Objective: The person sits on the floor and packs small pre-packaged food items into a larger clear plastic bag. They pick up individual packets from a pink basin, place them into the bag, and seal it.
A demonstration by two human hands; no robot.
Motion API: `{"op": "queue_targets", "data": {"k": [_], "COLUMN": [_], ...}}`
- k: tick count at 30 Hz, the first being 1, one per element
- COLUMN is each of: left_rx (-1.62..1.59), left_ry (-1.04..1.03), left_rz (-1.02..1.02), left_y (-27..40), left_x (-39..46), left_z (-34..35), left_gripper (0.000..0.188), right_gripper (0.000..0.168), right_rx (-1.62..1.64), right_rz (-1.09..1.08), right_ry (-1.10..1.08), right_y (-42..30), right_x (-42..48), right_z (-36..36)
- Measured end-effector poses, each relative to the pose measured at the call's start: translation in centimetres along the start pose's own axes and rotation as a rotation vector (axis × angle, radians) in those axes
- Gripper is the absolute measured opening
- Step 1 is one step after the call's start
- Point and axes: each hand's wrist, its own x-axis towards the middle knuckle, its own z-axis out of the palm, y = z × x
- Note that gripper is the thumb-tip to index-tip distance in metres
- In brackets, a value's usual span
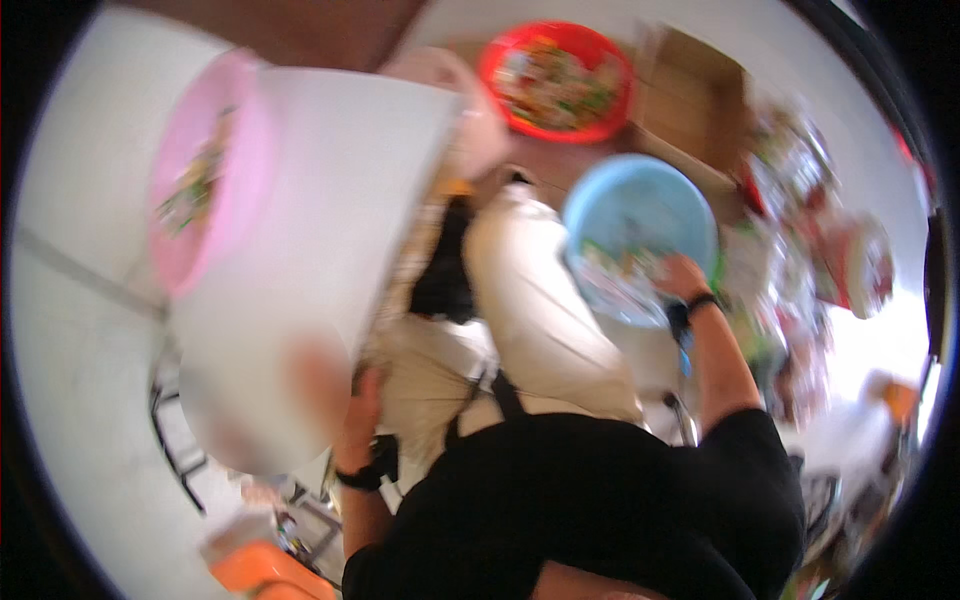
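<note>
A light blue plastic basin (637, 199) stands to the right of my legs, with small wrapped-looking pieces in its lower part. My right hand (684, 276) reaches over its rim and touches or hovers at these pieces; blur hides whether the fingers hold any. At the edge of a glossy white table (330, 187) is my left hand (364, 409), its fingers partly hidden by the edge and blurred. A pink basin (251, 187) with similar mixed pieces sits on the table's far left side. Ahead, a red basin (622, 112) holds many colourful small pieces.
An open cardboard box (694, 90) stands beyond the blue basin. Clear plastic bags (780, 270) and a red-and-white tub (862, 262) crowd the right side. A pale pink container (480, 127) is beside the red basin. Orange plastic (270, 570) lies at the lower left.
</note>
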Motion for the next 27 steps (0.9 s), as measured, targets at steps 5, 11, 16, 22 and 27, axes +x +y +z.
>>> {"op": "queue_targets", "data": {"k": [5,11,16,22,27], "left_rx": [-0.103,-0.025,-0.075,-0.125,-0.385], "left_ry": [-0.067,0.050,-0.023,-0.011,-0.191], "left_rz": [-0.074,-0.005,-0.097,-0.084,-0.002], "left_y": [1.0,1.2,1.5,1.1,-1.9], "left_x": [0.5,0.5,1.1,1.0,2.2], "left_z": [-1.4,-1.9,-2.9,-3.3,-5.9], "left_gripper": [0.071,0.071,0.071,0.070,0.073], "right_gripper": [0.048,0.040,0.044,0.054,0.063], "right_rx": [0.275,0.438,0.362,0.170,-0.019], "right_rz": [-0.245,-0.738,-1.073,-1.005,-0.818], "right_ry": [0.377,0.738,0.782,0.723,0.680], "right_y": [-7.9,-25.9,-37.1,-44.3,-45.6], "right_x": [2.5,-4.0,-5.3,-2.9,-3.9], "right_z": [-7.4,-22.9,-26.0,-21.6,-21.1]}}
